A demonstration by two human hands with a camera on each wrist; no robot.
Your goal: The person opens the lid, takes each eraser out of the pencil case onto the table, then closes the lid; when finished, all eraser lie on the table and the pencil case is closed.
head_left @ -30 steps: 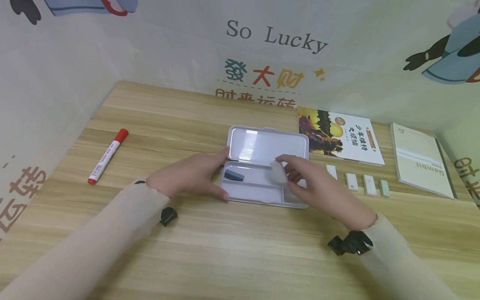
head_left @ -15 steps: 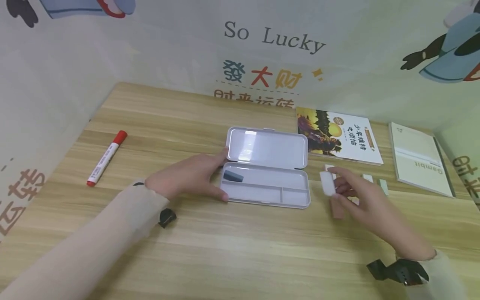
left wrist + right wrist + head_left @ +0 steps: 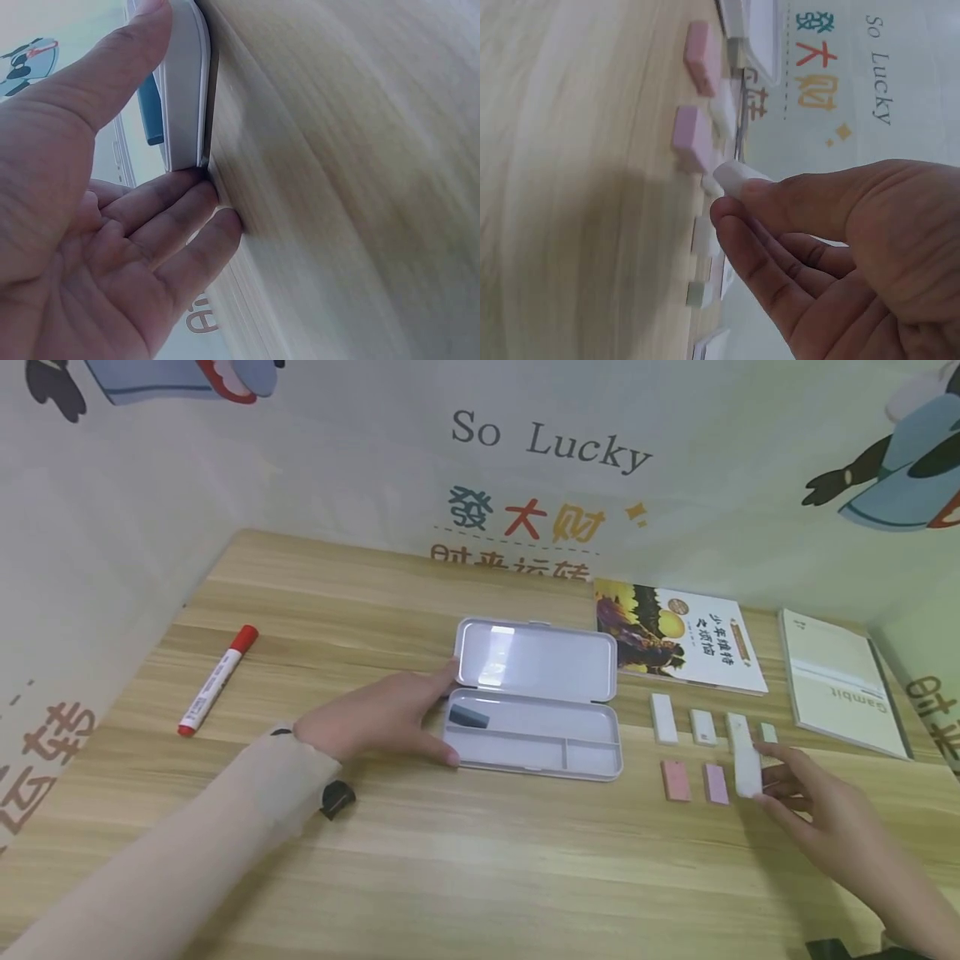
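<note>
A white pencil case lies with its lid back and a dark blue-grey block in its rear compartment. My left hand holds the case's left end, thumb at the front corner and fingers toward the hinge side; the left wrist view shows fingertips touching that end wall. My right hand pinches a white eraser between thumb and fingers. Beside it are a purple eraser and a pink eraser. Whether the held eraser touches the table is hard to tell.
Behind them stands a row of white erasers and a pale green eraser. Two books, one illustrated and one pale, lie at the back right. A red-capped marker lies on the left.
My right hand has carried the white eraser from above the pencil case rightward to beside the purple eraser. The left hand has stayed at the case.
</note>
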